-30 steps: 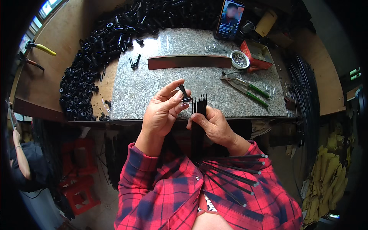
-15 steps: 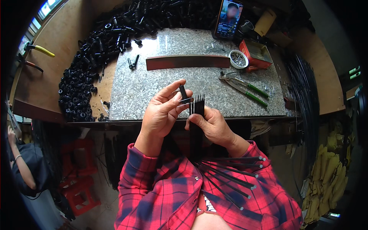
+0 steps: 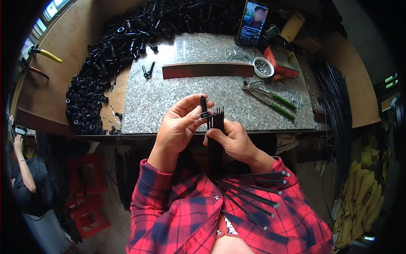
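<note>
My left hand (image 3: 177, 127) pinches a small black tube-shaped plastic fitting (image 3: 203, 104) with a pointed top, held upright. Thin pale wire (image 3: 202, 116) runs out between these fingers, by the fitting's lower end. Right beside it, my right hand (image 3: 232, 139) is closed round a bundle of thin black umbrella ribs (image 3: 215, 146). Their narrow tips stick up in a row above my thumb. The fitting's base is close to the leftmost ribs; whether they are joined there is too small to tell. Lower down, the ribs' other ends (image 3: 253, 200) fan out over my lap, with round grey tips.
A granite-patterned board (image 3: 169, 101) bears a curved dark strip (image 3: 207, 70), green-handled pliers (image 3: 270, 100), a white bowl of small metal bits (image 3: 263, 67) and a red box (image 3: 282, 60). Black fittings (image 3: 95, 80) heap up left. A phone (image 3: 252, 22) stands behind. Another person (image 3: 27, 178) is far left.
The fitting in my left hand has tilted upright and come down closer to the rib tips. More wire shows between those fingers. My right hand keeps its grip on the ribs.
</note>
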Available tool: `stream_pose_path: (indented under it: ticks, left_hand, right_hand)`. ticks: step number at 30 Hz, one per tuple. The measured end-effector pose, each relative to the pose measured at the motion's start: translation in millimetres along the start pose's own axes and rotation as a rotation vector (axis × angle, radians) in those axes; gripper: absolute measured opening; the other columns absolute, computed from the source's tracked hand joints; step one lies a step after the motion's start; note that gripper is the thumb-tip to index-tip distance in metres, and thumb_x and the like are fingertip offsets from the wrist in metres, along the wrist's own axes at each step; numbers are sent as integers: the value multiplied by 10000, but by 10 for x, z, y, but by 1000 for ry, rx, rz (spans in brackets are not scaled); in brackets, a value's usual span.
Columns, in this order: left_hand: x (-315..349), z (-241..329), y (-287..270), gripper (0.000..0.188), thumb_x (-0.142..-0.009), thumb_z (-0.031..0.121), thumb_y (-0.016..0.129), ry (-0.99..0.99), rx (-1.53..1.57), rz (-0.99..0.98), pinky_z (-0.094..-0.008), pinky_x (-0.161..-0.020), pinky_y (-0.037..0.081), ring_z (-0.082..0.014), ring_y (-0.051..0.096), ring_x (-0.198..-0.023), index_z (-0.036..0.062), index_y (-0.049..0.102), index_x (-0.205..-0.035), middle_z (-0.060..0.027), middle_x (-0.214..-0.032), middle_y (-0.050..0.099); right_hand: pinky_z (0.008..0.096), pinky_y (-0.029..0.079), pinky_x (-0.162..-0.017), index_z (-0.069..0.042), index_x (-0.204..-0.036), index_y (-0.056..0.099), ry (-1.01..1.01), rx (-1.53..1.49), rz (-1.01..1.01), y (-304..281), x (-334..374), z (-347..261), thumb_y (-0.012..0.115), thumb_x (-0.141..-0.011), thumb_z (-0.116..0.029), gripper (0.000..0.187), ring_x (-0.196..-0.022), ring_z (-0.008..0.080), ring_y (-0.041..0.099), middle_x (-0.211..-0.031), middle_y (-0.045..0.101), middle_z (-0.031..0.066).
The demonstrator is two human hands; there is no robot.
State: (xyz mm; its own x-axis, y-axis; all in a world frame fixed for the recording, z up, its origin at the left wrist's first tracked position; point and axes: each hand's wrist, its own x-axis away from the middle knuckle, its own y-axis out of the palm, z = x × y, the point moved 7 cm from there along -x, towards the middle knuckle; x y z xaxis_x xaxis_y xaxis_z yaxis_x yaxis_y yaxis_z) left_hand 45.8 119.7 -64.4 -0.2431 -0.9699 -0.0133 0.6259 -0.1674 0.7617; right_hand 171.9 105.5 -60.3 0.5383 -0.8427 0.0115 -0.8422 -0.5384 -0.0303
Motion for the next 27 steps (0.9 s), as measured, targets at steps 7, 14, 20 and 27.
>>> stream_pose_path:
  ticks: [7,14,20,27]
  left_hand:
    - [46,2,-7,227,-888,54,605,24,25,-33,-375,-906,500,-226,612,-1031,-20,623,-1102,-176,-1225,565]
    - [139,64,-26,282,-862,-14,600,138,-236,-58,-355,-934,481,-236,590,-1077,-12,604,-1145,-147,-1192,589]
    - [209,110,177,319,-836,-35,646,142,-256,0,-238,-774,521,-140,608,-962,-22,580,-1148,-94,-1083,607]
    - [286,104,61,296,-853,3,645,153,-382,184,-243,-791,508,-122,630,-897,-24,594,-1143,-82,-1036,655]
  right_hand:
    - [240,477,-619,-18,-893,602,2,36,1,6,-6,-18,592,-930,-268,253,-686,71,600,-723,652,14]
    - [227,467,-676,-22,-911,615,42,-3,-10,17,-9,22,572,-945,-230,214,-741,76,585,-781,648,14]
    - [228,477,-685,-18,-960,626,53,-28,3,41,-8,18,578,-938,-181,172,-766,72,591,-791,652,11]
    - [256,481,-659,-6,-958,644,-41,122,9,100,-4,-151,624,-896,-136,145,-747,74,586,-788,657,29]
